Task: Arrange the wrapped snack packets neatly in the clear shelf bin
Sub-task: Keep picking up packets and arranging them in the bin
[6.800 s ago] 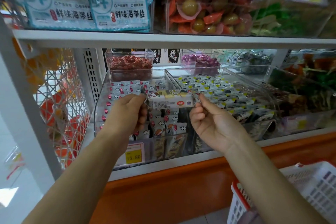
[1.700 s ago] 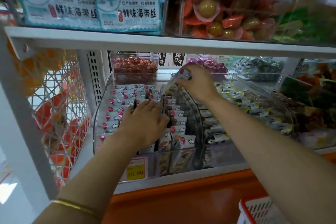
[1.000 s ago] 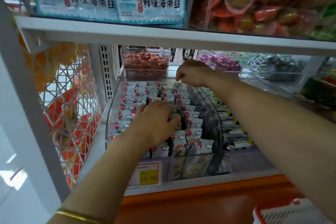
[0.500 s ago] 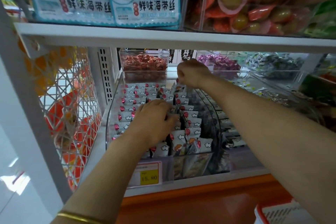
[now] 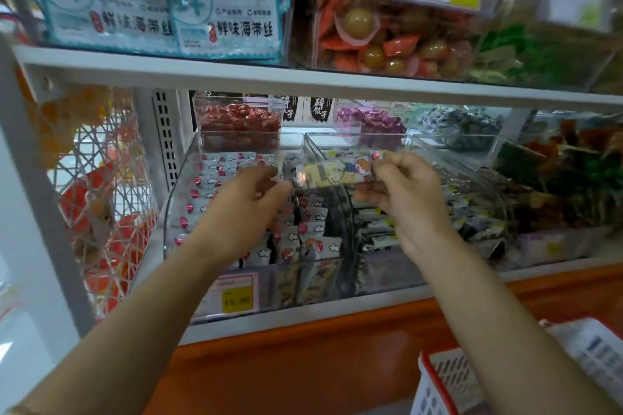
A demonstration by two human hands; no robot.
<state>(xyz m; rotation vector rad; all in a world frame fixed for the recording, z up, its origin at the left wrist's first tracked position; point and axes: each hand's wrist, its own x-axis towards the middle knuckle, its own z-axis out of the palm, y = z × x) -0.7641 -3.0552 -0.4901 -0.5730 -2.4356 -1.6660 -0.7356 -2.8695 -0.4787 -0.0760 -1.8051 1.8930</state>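
Two hands were in view, raised level with each other in front of the white metal shelf (image 5: 303, 322).

- Left hand (image 5: 247, 212): fingers curled, fingertips closed on the left end of one pale yellow-and-white wrapped snack packet (image 5: 333, 172).
- Right hand (image 5: 406, 202): thumb and forefinger pinched the right end of the same packet; the remaining fingers were curled loosely below it.
- The hands were apart, joined only by the packet stretched flat between them.

The packet was held clear of the stock, above the rear half of the clear plastic shelf bin (image 5: 167, 212) with the curved front.

Inside the bin, white packets with red dots and cloud marks (image 5: 317, 229) stood on edge in rows running front to back. The left hand covered the middle rows and the frame was blurred, so the number of rows and packets could not be told.

One yellow price label (image 5: 237, 296) was fixed to the front of the bin. One red-and-white plastic basket (image 5: 438, 381) stood below the right forearm.
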